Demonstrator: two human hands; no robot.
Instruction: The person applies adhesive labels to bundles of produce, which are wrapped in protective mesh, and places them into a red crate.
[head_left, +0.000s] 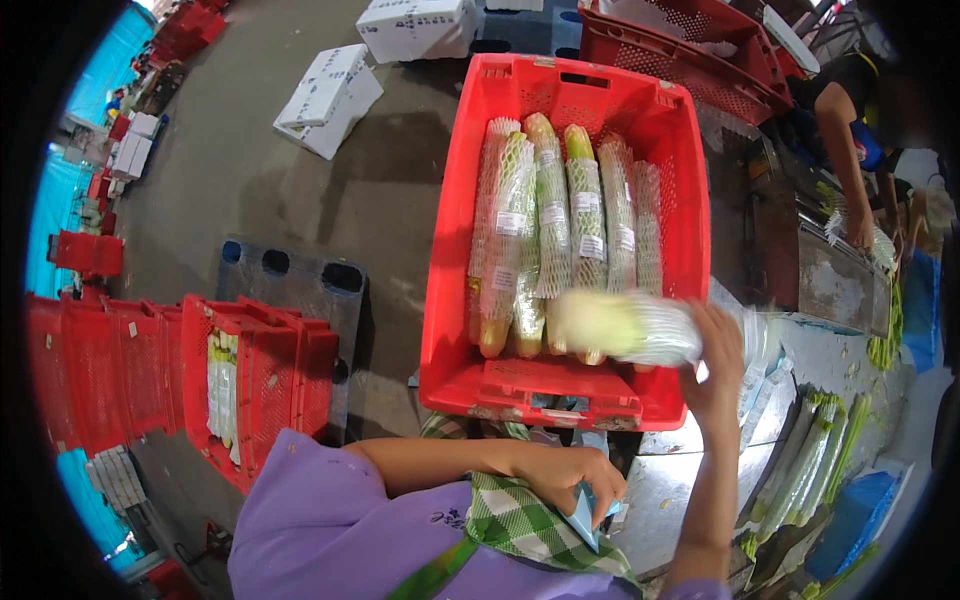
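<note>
My right hand (716, 360) grips the end of a pale green stalk vegetable in a white foam net (637, 326), blurred, held sideways over the near right part of a red plastic crate (566, 371). Inside the crate lie several long net-sleeved stalk vegetables (553, 210) side by side, bearing white printed labels. My left hand (581, 484) is at my waist below the crate, with its fingers closed on a light blue sheet (585, 517), near a green checked apron (514, 510).
A co-worker's arm (844, 165) reaches over a metal bench (840, 255) at the right. Unpacked stalks (806, 465) lie at the lower right. Left are stacked red crates (262, 382) and a dark pallet (292, 281); white foam boxes (330, 101) stand beyond.
</note>
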